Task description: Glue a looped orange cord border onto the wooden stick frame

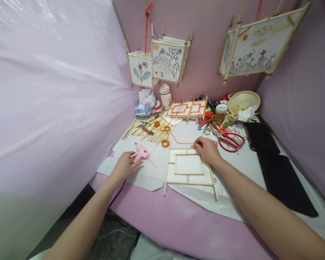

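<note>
Thin orange cord (182, 143) on rectangular pale-wood stick frame (188, 174): laying it appears underway.
Right hand (208, 150) pinched, apparently on cord; left hand (124, 167) half-open by pink plastic glue gun (142, 153), likely needing to grip it.

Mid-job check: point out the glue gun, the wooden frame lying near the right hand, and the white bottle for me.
Glue gun (142, 154): head view, on its pink body.
Wooden frame (189, 174): head view, on the inner rectangle's lower stick.
White bottle (166, 100): head view, on its side.
</note>
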Action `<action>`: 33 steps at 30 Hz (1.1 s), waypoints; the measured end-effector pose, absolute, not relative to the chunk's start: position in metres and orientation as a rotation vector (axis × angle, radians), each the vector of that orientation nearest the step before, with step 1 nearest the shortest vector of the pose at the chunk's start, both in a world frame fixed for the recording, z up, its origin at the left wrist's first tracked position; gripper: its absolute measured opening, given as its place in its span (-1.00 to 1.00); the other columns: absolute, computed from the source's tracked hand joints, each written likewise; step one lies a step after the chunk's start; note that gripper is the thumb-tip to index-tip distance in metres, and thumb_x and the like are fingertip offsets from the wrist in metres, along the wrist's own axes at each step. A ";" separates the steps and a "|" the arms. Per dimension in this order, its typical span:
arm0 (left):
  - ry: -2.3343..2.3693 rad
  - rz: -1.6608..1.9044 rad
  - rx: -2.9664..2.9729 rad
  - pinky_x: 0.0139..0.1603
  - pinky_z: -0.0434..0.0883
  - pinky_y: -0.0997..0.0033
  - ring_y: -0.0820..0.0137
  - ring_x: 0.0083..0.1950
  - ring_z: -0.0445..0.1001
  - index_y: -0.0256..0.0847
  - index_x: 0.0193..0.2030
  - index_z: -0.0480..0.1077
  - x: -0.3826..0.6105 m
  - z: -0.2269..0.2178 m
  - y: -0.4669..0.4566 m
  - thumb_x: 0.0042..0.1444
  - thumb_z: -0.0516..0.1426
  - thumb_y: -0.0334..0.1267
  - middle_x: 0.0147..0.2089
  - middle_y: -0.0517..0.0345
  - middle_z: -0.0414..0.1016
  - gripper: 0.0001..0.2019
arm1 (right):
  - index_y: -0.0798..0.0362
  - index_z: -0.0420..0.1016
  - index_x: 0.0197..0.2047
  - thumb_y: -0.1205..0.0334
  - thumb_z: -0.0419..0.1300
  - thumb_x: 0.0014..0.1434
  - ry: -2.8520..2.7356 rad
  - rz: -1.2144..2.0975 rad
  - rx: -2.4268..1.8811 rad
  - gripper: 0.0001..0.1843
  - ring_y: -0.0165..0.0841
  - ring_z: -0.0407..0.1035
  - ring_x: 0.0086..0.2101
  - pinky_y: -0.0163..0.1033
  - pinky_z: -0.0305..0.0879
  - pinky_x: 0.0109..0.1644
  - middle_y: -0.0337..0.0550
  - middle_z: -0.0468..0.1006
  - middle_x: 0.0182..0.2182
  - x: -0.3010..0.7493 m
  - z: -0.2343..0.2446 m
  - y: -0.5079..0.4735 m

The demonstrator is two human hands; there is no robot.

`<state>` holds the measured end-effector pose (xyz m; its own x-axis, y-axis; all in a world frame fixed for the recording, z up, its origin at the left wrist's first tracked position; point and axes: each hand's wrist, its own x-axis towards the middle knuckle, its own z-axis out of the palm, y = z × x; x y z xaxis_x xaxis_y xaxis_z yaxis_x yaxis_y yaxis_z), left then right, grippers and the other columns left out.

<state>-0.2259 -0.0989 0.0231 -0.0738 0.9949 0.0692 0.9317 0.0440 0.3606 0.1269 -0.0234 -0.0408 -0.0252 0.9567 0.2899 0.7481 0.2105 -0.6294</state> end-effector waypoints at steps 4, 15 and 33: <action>2.142 0.296 2.081 -0.20 0.32 0.25 0.09 -0.16 0.45 -0.31 -0.20 0.43 -0.221 0.013 -0.080 0.05 0.14 0.10 -0.20 -0.14 0.48 -0.55 | 0.00 0.47 -0.38 0.23 0.08 0.15 -1.826 0.397 -1.574 -0.84 -0.27 0.38 -0.26 -0.17 -0.02 -0.13 -0.21 0.58 -0.40 0.127 -0.039 -0.024; 1.310 0.965 1.053 -0.40 0.43 0.43 0.35 -0.24 0.45 -0.23 0.02 0.40 -0.173 0.062 -0.092 0.14 0.13 0.08 0.01 -0.07 0.45 -0.54 | 0.01 0.47 -0.36 0.28 0.11 0.17 -1.787 0.457 -1.593 -0.88 -0.28 0.38 -0.26 -0.16 -0.01 -0.10 -0.21 0.58 -0.37 0.126 -0.031 -0.024; 1.357 0.573 1.418 -0.55 0.19 0.53 0.52 -0.59 0.29 -0.31 -0.32 0.40 -0.097 0.015 -0.050 0.13 0.12 0.08 -0.51 0.17 0.41 -0.60 | 0.01 0.46 -0.37 0.29 0.12 0.19 -1.786 0.500 -1.607 -0.88 -0.31 0.36 -0.26 -0.19 -0.04 -0.13 -0.23 0.58 -0.37 0.126 -0.027 -0.022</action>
